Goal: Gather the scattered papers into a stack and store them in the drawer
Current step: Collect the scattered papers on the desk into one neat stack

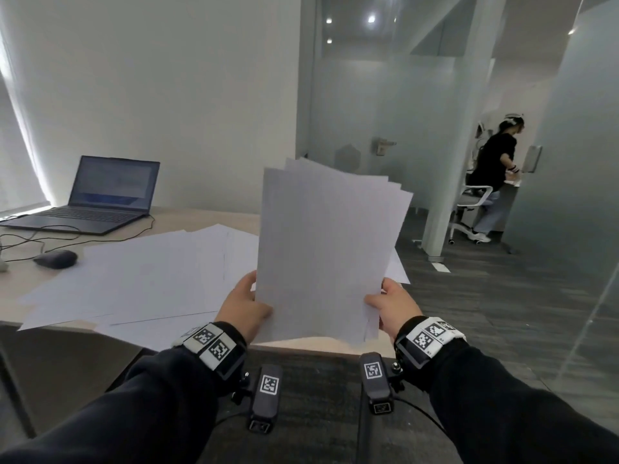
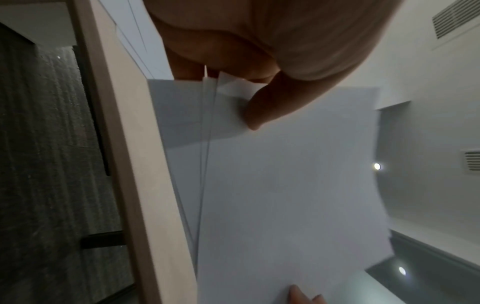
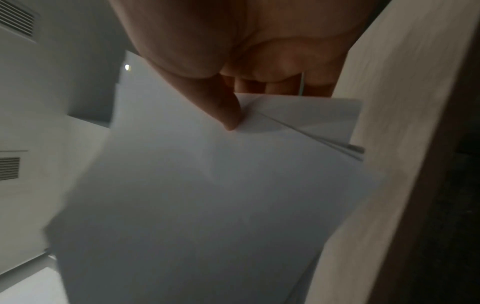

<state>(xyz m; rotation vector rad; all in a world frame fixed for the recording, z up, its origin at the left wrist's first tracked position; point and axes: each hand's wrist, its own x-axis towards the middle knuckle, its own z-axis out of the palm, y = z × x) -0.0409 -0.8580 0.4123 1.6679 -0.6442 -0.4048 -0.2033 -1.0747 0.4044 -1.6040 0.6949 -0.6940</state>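
A loose sheaf of white papers (image 1: 326,249) is held upright above the desk's near edge, its top corners fanned out unevenly. My left hand (image 1: 246,304) grips its lower left edge, thumb on the front. My right hand (image 1: 390,304) pinches the lower right edge the same way. In the left wrist view the thumb (image 2: 270,102) presses the sheets (image 2: 285,185); in the right wrist view the thumb (image 3: 226,111) presses the sheaf (image 3: 207,195). Several more white sheets (image 1: 140,279) lie spread flat on the desk (image 1: 207,217). No drawer shows.
An open laptop (image 1: 97,195) sits at the desk's back left, with a dark mouse (image 1: 55,258) and cables in front of it. A person sits on a white chair (image 1: 472,209) beyond a glass partition at right. Grey carpet lies below.
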